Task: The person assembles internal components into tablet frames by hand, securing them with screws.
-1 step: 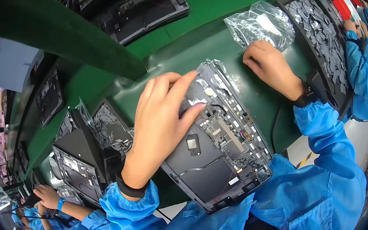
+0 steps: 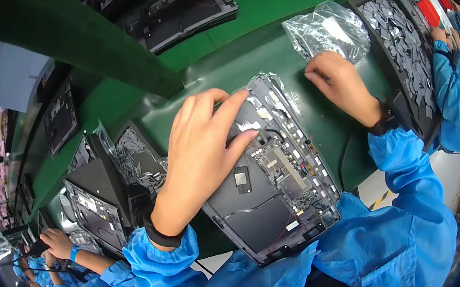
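Open device chassis (image 2: 260, 190): lay aslant over the near edge of the tabletop (image 2: 326, 122), inner side up, its near end reaching past that edge toward your blue smock (image 2: 365, 242). Circuit board (image 2: 283, 174) ran along the chassis's right half; a small black rectangular part with a pale square (image 2: 242, 180) sat left of it.

Your left hand (image 2: 198, 142) reached over the chassis's left edge to its far left part. Thumb and forefinger stood wide apart, their tips over the inner face; whether the other fingers gripped the rim could not be told.

Your right hand (image 2: 341, 85) was off the chassis, to the right of its far end, just beside the clear plastic bag (image 2: 327, 35). Fingers curled in, thumb close to forefinger, the gap narrow; you may or may not have had something small there, cannot tell. A black band circled each of your wrists.

Surroundings: black tray (image 2: 363, 14) of loose grey pieces (image 2: 400, 48) toward the tabletop's right end, right of the bag. Left of your left hand, a heap of grey strips (image 2: 132, 156); nearer the tabletop's left end, a second chassis (image 2: 100, 216), tilted. Beyond it, a co-worker's hand (image 2: 57, 243).
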Tool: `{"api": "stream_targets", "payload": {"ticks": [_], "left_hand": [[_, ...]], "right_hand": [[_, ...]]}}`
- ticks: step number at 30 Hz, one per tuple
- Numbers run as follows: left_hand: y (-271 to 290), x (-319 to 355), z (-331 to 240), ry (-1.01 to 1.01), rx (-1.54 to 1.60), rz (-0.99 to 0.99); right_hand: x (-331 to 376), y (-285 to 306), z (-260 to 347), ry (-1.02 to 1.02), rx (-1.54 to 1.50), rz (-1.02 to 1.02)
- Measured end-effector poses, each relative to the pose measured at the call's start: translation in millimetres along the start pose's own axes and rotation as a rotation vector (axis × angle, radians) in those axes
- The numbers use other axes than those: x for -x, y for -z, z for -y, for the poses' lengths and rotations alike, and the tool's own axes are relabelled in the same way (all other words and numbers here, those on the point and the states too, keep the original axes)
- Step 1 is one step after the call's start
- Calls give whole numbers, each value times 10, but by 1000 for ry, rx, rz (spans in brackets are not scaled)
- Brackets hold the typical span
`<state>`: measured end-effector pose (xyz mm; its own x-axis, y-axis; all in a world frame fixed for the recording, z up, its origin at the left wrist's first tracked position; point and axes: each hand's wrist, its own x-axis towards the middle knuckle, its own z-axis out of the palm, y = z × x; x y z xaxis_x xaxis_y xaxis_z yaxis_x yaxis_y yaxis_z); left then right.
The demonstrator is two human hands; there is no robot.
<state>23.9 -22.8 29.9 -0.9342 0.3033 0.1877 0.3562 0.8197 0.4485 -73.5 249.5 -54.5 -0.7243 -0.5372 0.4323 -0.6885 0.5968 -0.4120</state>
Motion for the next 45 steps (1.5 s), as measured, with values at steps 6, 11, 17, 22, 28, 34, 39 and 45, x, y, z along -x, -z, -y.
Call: {"api": "stream_targets", "payload": {"ticks": [6,11,17,22,28,34,39,45], "left_hand": [[-56,-35,112,-41,74,-3],[-46,-58,71,-74,129,-96],[-1,159,-282,262,534,37],[21,450,-150,154,128,-237],[106,1033,353,675,-45,-439],[-227,1412,828,660,-408,-360],[-118,1464,755,740,-397,-360],[-223,1398,896,660,-297,-386]], "right_hand": [[-113,130,401,-65,-264,-71],[-161,152,593,-169,-509,-45],[-485,195,767,-38,-495,128],[-599,67,788,-52,-415,219],[-572,-29,844,-59,-299,194],[-482,-22,1043,-90,-82,120],[-467,-118,1178,-75,68,87],[-430,-151,1113,-26,82,93]]}}
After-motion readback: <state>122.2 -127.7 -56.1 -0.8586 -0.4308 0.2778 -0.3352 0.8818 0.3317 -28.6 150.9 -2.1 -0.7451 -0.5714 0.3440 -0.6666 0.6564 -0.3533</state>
